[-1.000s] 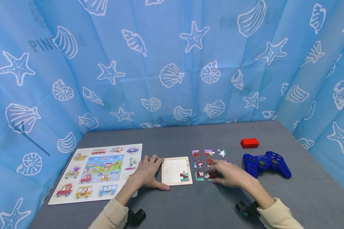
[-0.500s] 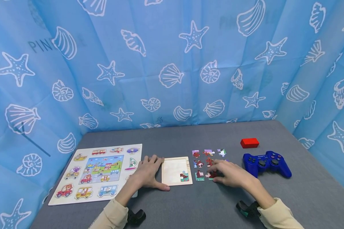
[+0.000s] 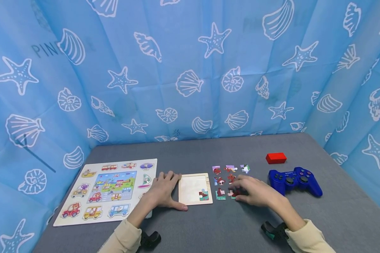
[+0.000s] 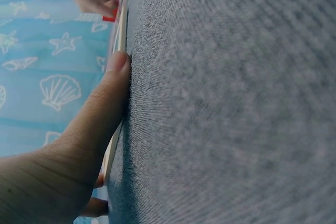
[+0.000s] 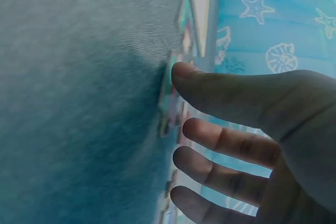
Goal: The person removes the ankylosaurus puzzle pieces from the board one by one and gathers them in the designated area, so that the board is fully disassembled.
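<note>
In the head view my left hand (image 3: 163, 189) holds the left side of a square wooden puzzle tray (image 3: 190, 202). Its thumb lies along the near edge and its fingers reach the far left corner. A jigsaw piece (image 3: 203, 195) lies in the tray's near right corner. My right hand (image 3: 256, 191) hovers low over several loose jigsaw pieces (image 3: 220, 193) right of the tray. In the right wrist view its thumb (image 5: 191, 73) is at the edge of a piece (image 5: 167, 95), with the fingers spread apart and slightly bent. The hand hides some pieces.
A picture puzzle board (image 3: 92, 218) with vehicle shapes lies at the left, partly under the left forearm. A blue game controller (image 3: 294, 181) and a red block (image 3: 276, 158) are at the right on the grey table (image 3: 202, 232). A blue curtain (image 3: 190, 116) stands behind.
My right hand has shifted very slightly to the right over the pieces. The left hand and the tray stay where they were.
</note>
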Available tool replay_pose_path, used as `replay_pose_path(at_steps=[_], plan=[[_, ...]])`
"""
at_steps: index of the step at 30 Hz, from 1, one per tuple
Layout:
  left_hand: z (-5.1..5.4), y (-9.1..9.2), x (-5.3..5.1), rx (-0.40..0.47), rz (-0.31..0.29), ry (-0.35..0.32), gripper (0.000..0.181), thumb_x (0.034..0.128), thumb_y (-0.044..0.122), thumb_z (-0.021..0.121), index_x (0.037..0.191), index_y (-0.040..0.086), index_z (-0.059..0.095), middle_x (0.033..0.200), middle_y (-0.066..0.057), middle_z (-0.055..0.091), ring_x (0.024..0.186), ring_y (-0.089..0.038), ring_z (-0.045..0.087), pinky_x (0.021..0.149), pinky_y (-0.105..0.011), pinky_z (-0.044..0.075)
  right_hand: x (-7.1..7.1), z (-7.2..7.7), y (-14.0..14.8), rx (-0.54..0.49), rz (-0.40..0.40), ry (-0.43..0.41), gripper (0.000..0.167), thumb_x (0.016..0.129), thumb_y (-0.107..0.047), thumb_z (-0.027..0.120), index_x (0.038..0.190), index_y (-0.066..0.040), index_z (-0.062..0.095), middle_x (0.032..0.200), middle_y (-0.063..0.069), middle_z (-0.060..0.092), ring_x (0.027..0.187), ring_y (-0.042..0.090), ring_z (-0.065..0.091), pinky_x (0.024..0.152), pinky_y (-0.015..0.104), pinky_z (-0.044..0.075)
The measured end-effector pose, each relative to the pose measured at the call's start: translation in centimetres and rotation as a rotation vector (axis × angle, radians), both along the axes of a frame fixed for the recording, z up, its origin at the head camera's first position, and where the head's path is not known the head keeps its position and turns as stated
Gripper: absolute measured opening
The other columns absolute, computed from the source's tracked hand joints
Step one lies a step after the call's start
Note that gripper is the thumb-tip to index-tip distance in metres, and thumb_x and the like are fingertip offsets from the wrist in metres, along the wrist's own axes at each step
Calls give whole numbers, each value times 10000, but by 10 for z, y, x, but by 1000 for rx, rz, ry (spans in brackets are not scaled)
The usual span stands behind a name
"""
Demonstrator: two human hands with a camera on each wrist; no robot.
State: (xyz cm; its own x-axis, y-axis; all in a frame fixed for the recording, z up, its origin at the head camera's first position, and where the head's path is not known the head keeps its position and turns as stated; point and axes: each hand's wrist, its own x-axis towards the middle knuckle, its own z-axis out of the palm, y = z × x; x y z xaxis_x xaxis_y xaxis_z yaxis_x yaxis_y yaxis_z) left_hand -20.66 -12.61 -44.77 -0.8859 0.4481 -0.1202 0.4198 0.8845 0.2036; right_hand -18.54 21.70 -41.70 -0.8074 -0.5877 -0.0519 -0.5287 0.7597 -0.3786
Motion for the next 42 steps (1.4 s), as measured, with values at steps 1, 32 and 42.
replay_pose_path(at_steps=[1,32,42], plan=[[0,0,0,-1,0,0,1157,646,777,809,1547,155,434,1420,-133,507,1165,-357,469,967,-576,445,0,1,-1,-1,-2,8,344,875,-216,809,1204,-139,748,1078,-5,683,936,135,640,821,405,564],[0,1,-2,-26,3,-7,1154,655,798,786,1554,173,422,1426,-126,503,1177,-355,468,974,-574,443,-6,3,-86,-18,189,18,360,898,-174,793,1249,-121,733,1216,45,693,1111,228,636,941,456,541],[1,0,0,-1,-4,-15,1145,664,785,790,1554,169,419,1431,-128,499,1193,-366,464,986,-586,434,-8,-5,-90,12,203,25,280,891,-172,800,1167,-150,758,1143,13,695,1003,163,596,851,342,523]])
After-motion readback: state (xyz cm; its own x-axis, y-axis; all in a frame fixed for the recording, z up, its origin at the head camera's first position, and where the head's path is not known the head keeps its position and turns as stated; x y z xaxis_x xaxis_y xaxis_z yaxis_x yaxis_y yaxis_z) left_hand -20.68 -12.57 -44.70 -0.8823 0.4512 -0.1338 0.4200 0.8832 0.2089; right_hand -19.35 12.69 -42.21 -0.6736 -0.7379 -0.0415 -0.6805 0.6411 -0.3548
